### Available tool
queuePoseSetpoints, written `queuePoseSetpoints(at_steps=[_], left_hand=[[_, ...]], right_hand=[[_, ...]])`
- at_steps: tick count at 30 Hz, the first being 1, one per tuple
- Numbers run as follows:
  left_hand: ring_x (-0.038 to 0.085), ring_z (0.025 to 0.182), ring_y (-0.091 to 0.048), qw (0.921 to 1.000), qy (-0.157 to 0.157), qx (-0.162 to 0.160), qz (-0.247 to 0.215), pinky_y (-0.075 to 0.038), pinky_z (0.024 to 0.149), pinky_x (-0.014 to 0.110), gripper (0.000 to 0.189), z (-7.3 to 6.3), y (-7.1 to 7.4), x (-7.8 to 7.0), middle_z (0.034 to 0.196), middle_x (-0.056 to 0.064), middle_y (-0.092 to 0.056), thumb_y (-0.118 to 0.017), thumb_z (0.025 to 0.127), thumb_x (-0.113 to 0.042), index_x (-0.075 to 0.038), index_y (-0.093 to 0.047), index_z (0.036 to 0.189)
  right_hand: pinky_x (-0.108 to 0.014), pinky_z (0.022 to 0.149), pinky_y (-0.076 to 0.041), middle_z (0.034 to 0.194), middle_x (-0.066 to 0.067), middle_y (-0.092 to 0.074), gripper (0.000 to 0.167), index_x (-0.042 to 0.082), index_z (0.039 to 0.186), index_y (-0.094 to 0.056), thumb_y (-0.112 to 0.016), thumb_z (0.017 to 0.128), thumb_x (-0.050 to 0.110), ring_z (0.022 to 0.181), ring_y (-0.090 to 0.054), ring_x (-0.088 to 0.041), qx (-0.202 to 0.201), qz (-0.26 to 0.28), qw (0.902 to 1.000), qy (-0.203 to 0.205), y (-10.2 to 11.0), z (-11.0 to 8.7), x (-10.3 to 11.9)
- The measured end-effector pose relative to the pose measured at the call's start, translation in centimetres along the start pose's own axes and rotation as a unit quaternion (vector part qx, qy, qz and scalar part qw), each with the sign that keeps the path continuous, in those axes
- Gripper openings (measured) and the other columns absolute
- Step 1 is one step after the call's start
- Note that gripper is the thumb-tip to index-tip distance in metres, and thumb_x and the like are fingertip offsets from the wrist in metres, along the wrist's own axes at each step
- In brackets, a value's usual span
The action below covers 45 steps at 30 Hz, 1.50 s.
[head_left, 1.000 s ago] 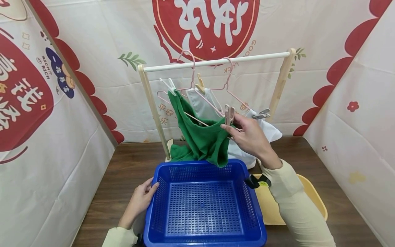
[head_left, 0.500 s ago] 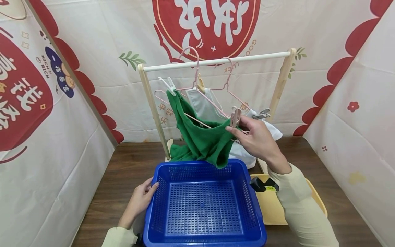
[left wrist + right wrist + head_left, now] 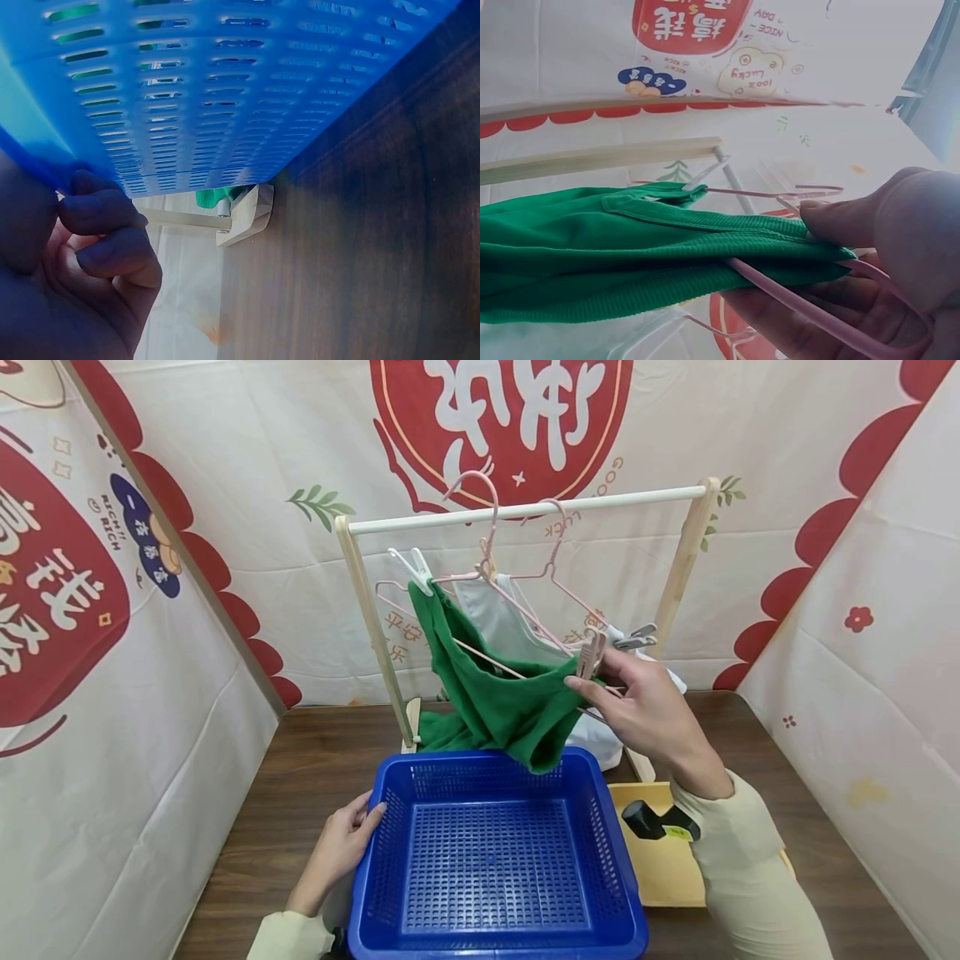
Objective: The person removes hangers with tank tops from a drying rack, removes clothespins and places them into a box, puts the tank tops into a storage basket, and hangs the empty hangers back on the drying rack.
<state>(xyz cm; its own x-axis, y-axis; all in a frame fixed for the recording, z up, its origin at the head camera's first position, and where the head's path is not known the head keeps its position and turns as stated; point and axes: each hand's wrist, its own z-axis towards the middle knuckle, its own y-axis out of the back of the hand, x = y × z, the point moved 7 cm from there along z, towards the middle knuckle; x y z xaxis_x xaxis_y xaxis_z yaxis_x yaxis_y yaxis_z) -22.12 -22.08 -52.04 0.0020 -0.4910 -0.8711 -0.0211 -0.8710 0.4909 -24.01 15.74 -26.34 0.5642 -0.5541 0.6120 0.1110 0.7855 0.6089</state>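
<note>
Lettering on the left cloth (image 3: pixel 187 718), along the left edge of the worktop (image 3: pixel 300 777): "RICH!! RICH" (image 3: pixel 110 524); also (upside down in the right-wrist view) "NICE DAY" (image 3: pixel 769 28), "100% Lucky" (image 3: pixel 751 73) and 搞钱 (image 3: pixel 690 27). Rear cloth (image 3: pixel 247 435), behind the worktop's far edge: "GOO" (image 3: pixel 612 472), orange 平安 (image 3: pixel 402 627), large white characters (image 3: pixel 553 418) cut off above.

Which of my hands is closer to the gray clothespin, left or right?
Right. In the head view, your right hand pinches the green garment just below the gray clothespin; your left hand is farther off, gripping the blue basket at its left side.
</note>
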Motion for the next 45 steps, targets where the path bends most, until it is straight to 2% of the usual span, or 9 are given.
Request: queuePoseSetpoints(at_steps=[9, 12, 16, 23, 28, 33, 37, 45], left_hand=[[0.014, 0.051, -0.063, 1.0, 0.0, 0.0, -0.004, -0.053, 0.049, 0.027, 0.046, -0.1, 0.0, -0.3, 0.064, 0.001, -0.062, -0.058, 0.101, -0.029, -0.005, -0.053, 0.14], [0.014, 0.051, -0.063, 1.0, -0.001, 0.001, -0.006, -0.053, 0.049, 0.027, 0.047, -0.1, 0.1, -0.4, 0.064, 0.002, -0.063, -0.058, 0.101, -0.03, -0.004, -0.053, 0.14], [0.013, 0.052, -0.063, 1.0, -0.002, 0.0, -0.004, -0.053, 0.049, 0.027, 0.047, 0.0, 0.1, -0.4, 0.065, 0.002, -0.064, -0.059, 0.101, -0.03, -0.004, -0.053, 0.14], [0.013, 0.051, -0.061, 0.9999, -0.007, -0.003, 0.006, -0.052, 0.049, 0.026, 0.045, 0.1, 0.2, -0.4, 0.063, 0.001, -0.061, -0.059, 0.101, -0.028, -0.004, -0.054, 0.139], [0.012, 0.05, -0.06, 0.9999, -0.011, -0.006, 0.012, -0.052, 0.049, 0.026, 0.045, 0.0, 0.1, -0.3, 0.062, 0.0, -0.06, -0.059, 0.101, -0.027, -0.003, -0.054, 0.138], [0.012, 0.05, -0.06, 0.9999, -0.01, -0.006, 0.01, -0.051, 0.048, 0.026, 0.046, -0.1, 0.1, -0.4, 0.062, 0.0, -0.059, -0.059, 0.101, -0.028, -0.002, -0.054, 0.139], [0.013, 0.05, -0.061, 0.9999, -0.007, -0.005, 0.007, -0.052, 0.049, 0.026, 0.045, -0.2, 0.1, -0.4, 0.063, 0.001, -0.061, -0.059, 0.101, -0.027, -0.002, -0.054, 0.139], [0.012, 0.051, -0.062, 0.9999, -0.004, -0.006, 0.008, -0.052, 0.05, 0.026, 0.044, -0.1, 0.1, -0.3, 0.064, 0.001, -0.063, -0.059, 0.101, -0.025, -0.002, -0.055, 0.138]], right_hand=[[-0.017, 0.059, -0.047, 0.095, -0.009, -0.07, 0.032, 0.003, 0.125, -0.065, -0.067, 0.096, 0.016, 0.069, -0.056, -0.016, -0.003, -0.02, 0.9998, -0.006, 1.3, -1.0, 0.9], [-0.014, 0.064, -0.049, 0.105, -0.011, -0.071, 0.037, 0.004, 0.13, -0.063, -0.067, 0.096, 0.016, 0.073, -0.057, -0.016, -0.002, -0.019, 0.9997, -0.013, 1.7, -1.3, 1.2], [-0.013, 0.063, -0.048, 0.109, -0.012, -0.071, 0.038, 0.006, 0.132, -0.062, -0.067, 0.095, 0.015, 0.073, -0.058, -0.013, -0.009, -0.017, 0.9997, -0.012, 2.4, -1.6, 1.5], [-0.02, 0.047, -0.039, 0.083, -0.006, -0.067, 0.026, 0.005, 0.117, -0.069, -0.071, 0.09, 0.005, 0.058, -0.052, -0.009, -0.022, -0.001, 0.9996, 0.02, 3.2, -2.0, 2.1], [-0.019, 0.048, -0.043, 0.085, -0.005, -0.067, 0.029, 0.004, 0.119, -0.068, -0.07, 0.09, 0.003, 0.057, -0.055, -0.009, -0.016, 0.004, 0.9996, 0.023, 3.5, -2.5, 2.3], [-0.02, 0.048, -0.043, 0.08, -0.004, -0.066, 0.03, 0.006, 0.12, -0.068, -0.07, 0.09, 0.002, 0.056, -0.056, -0.01, -0.01, 0.015, 0.9997, 0.019, 3.6, -2.7, 2.4], [-0.021, 0.047, -0.042, 0.075, -0.002, -0.063, 0.027, 0.008, 0.116, -0.069, -0.071, 0.09, 0.002, 0.054, -0.054, -0.01, -0.007, 0.023, 0.9996, 0.011, 3.8, -2.9, 2.4], [-0.024, 0.046, -0.039, 0.077, -0.002, -0.064, 0.025, 0.007, 0.114, -0.069, -0.071, 0.09, 0.003, 0.056, -0.052, -0.011, 0.0, 0.025, 0.9997, -0.005, 4.0, -3.6, 2.2]])
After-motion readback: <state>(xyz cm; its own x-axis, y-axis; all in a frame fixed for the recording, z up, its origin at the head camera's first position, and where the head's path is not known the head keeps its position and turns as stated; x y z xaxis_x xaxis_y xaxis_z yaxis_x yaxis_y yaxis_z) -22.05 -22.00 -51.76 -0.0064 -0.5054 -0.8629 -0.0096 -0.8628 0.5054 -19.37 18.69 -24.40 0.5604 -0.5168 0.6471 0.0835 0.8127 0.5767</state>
